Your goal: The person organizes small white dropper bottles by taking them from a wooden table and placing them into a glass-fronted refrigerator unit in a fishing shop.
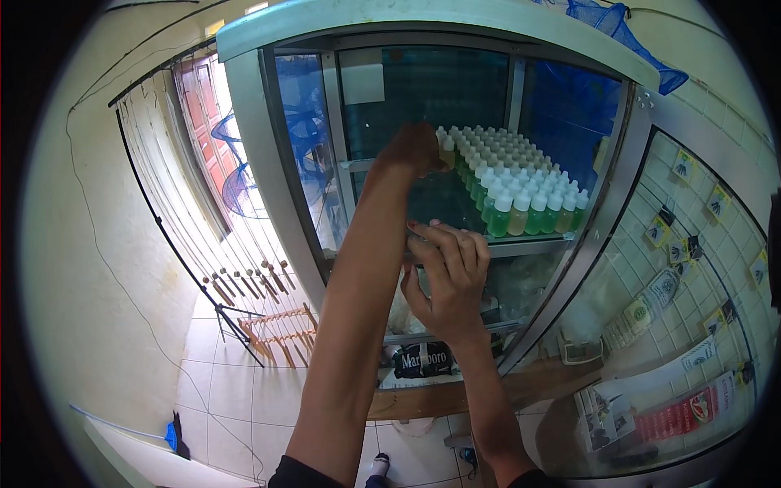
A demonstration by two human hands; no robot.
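Observation:
My left hand (416,149) reaches deep into a glass display cabinet (287,183). Its fingers are at the left end of the rows of bottles, beside an amber dropper-type bottle (448,155); whether they grip one is hidden. Small plastic bottles (499,216) with white caps and green or amber liquid stand upright in close rows on the glass shelf (531,247). My right hand (450,268) is lower, in front of the shelf's front edge, with its fingers apart and bent. My left forearm covers part of the shelf edge near its fingertips.
The glass door (616,256) stands open at the right, before a wire grid (701,226) with hanging packets. A lower shelf holds plastic bags and a black package (422,361). At the left is a rack (277,326) of wooden-handled items; blue netting (601,21) hangs above.

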